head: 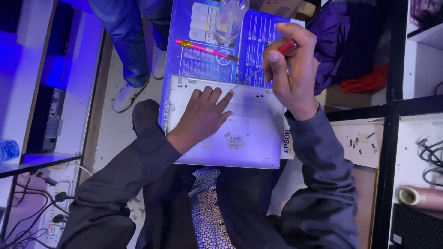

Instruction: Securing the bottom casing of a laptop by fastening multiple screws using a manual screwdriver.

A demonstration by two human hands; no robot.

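Two hands work on a silver laptop (249, 138) lying upside down across the person's lap, at the centre of view. The left hand (203, 115) rests flat on its underside, fingers spread and released, the forefinger pointing toward one o'clock. The right hand (290, 64), at one o'clock from the left, is clenched around a red-handled screwdriver (263, 69), whose tip touches the laptop's rear edge just beside that forefinger. Beyond, at twelve o'clock, a pink screwdriver (205, 50) and a clear plastic cup (228, 20) sit on a blue printed box (184, 64).
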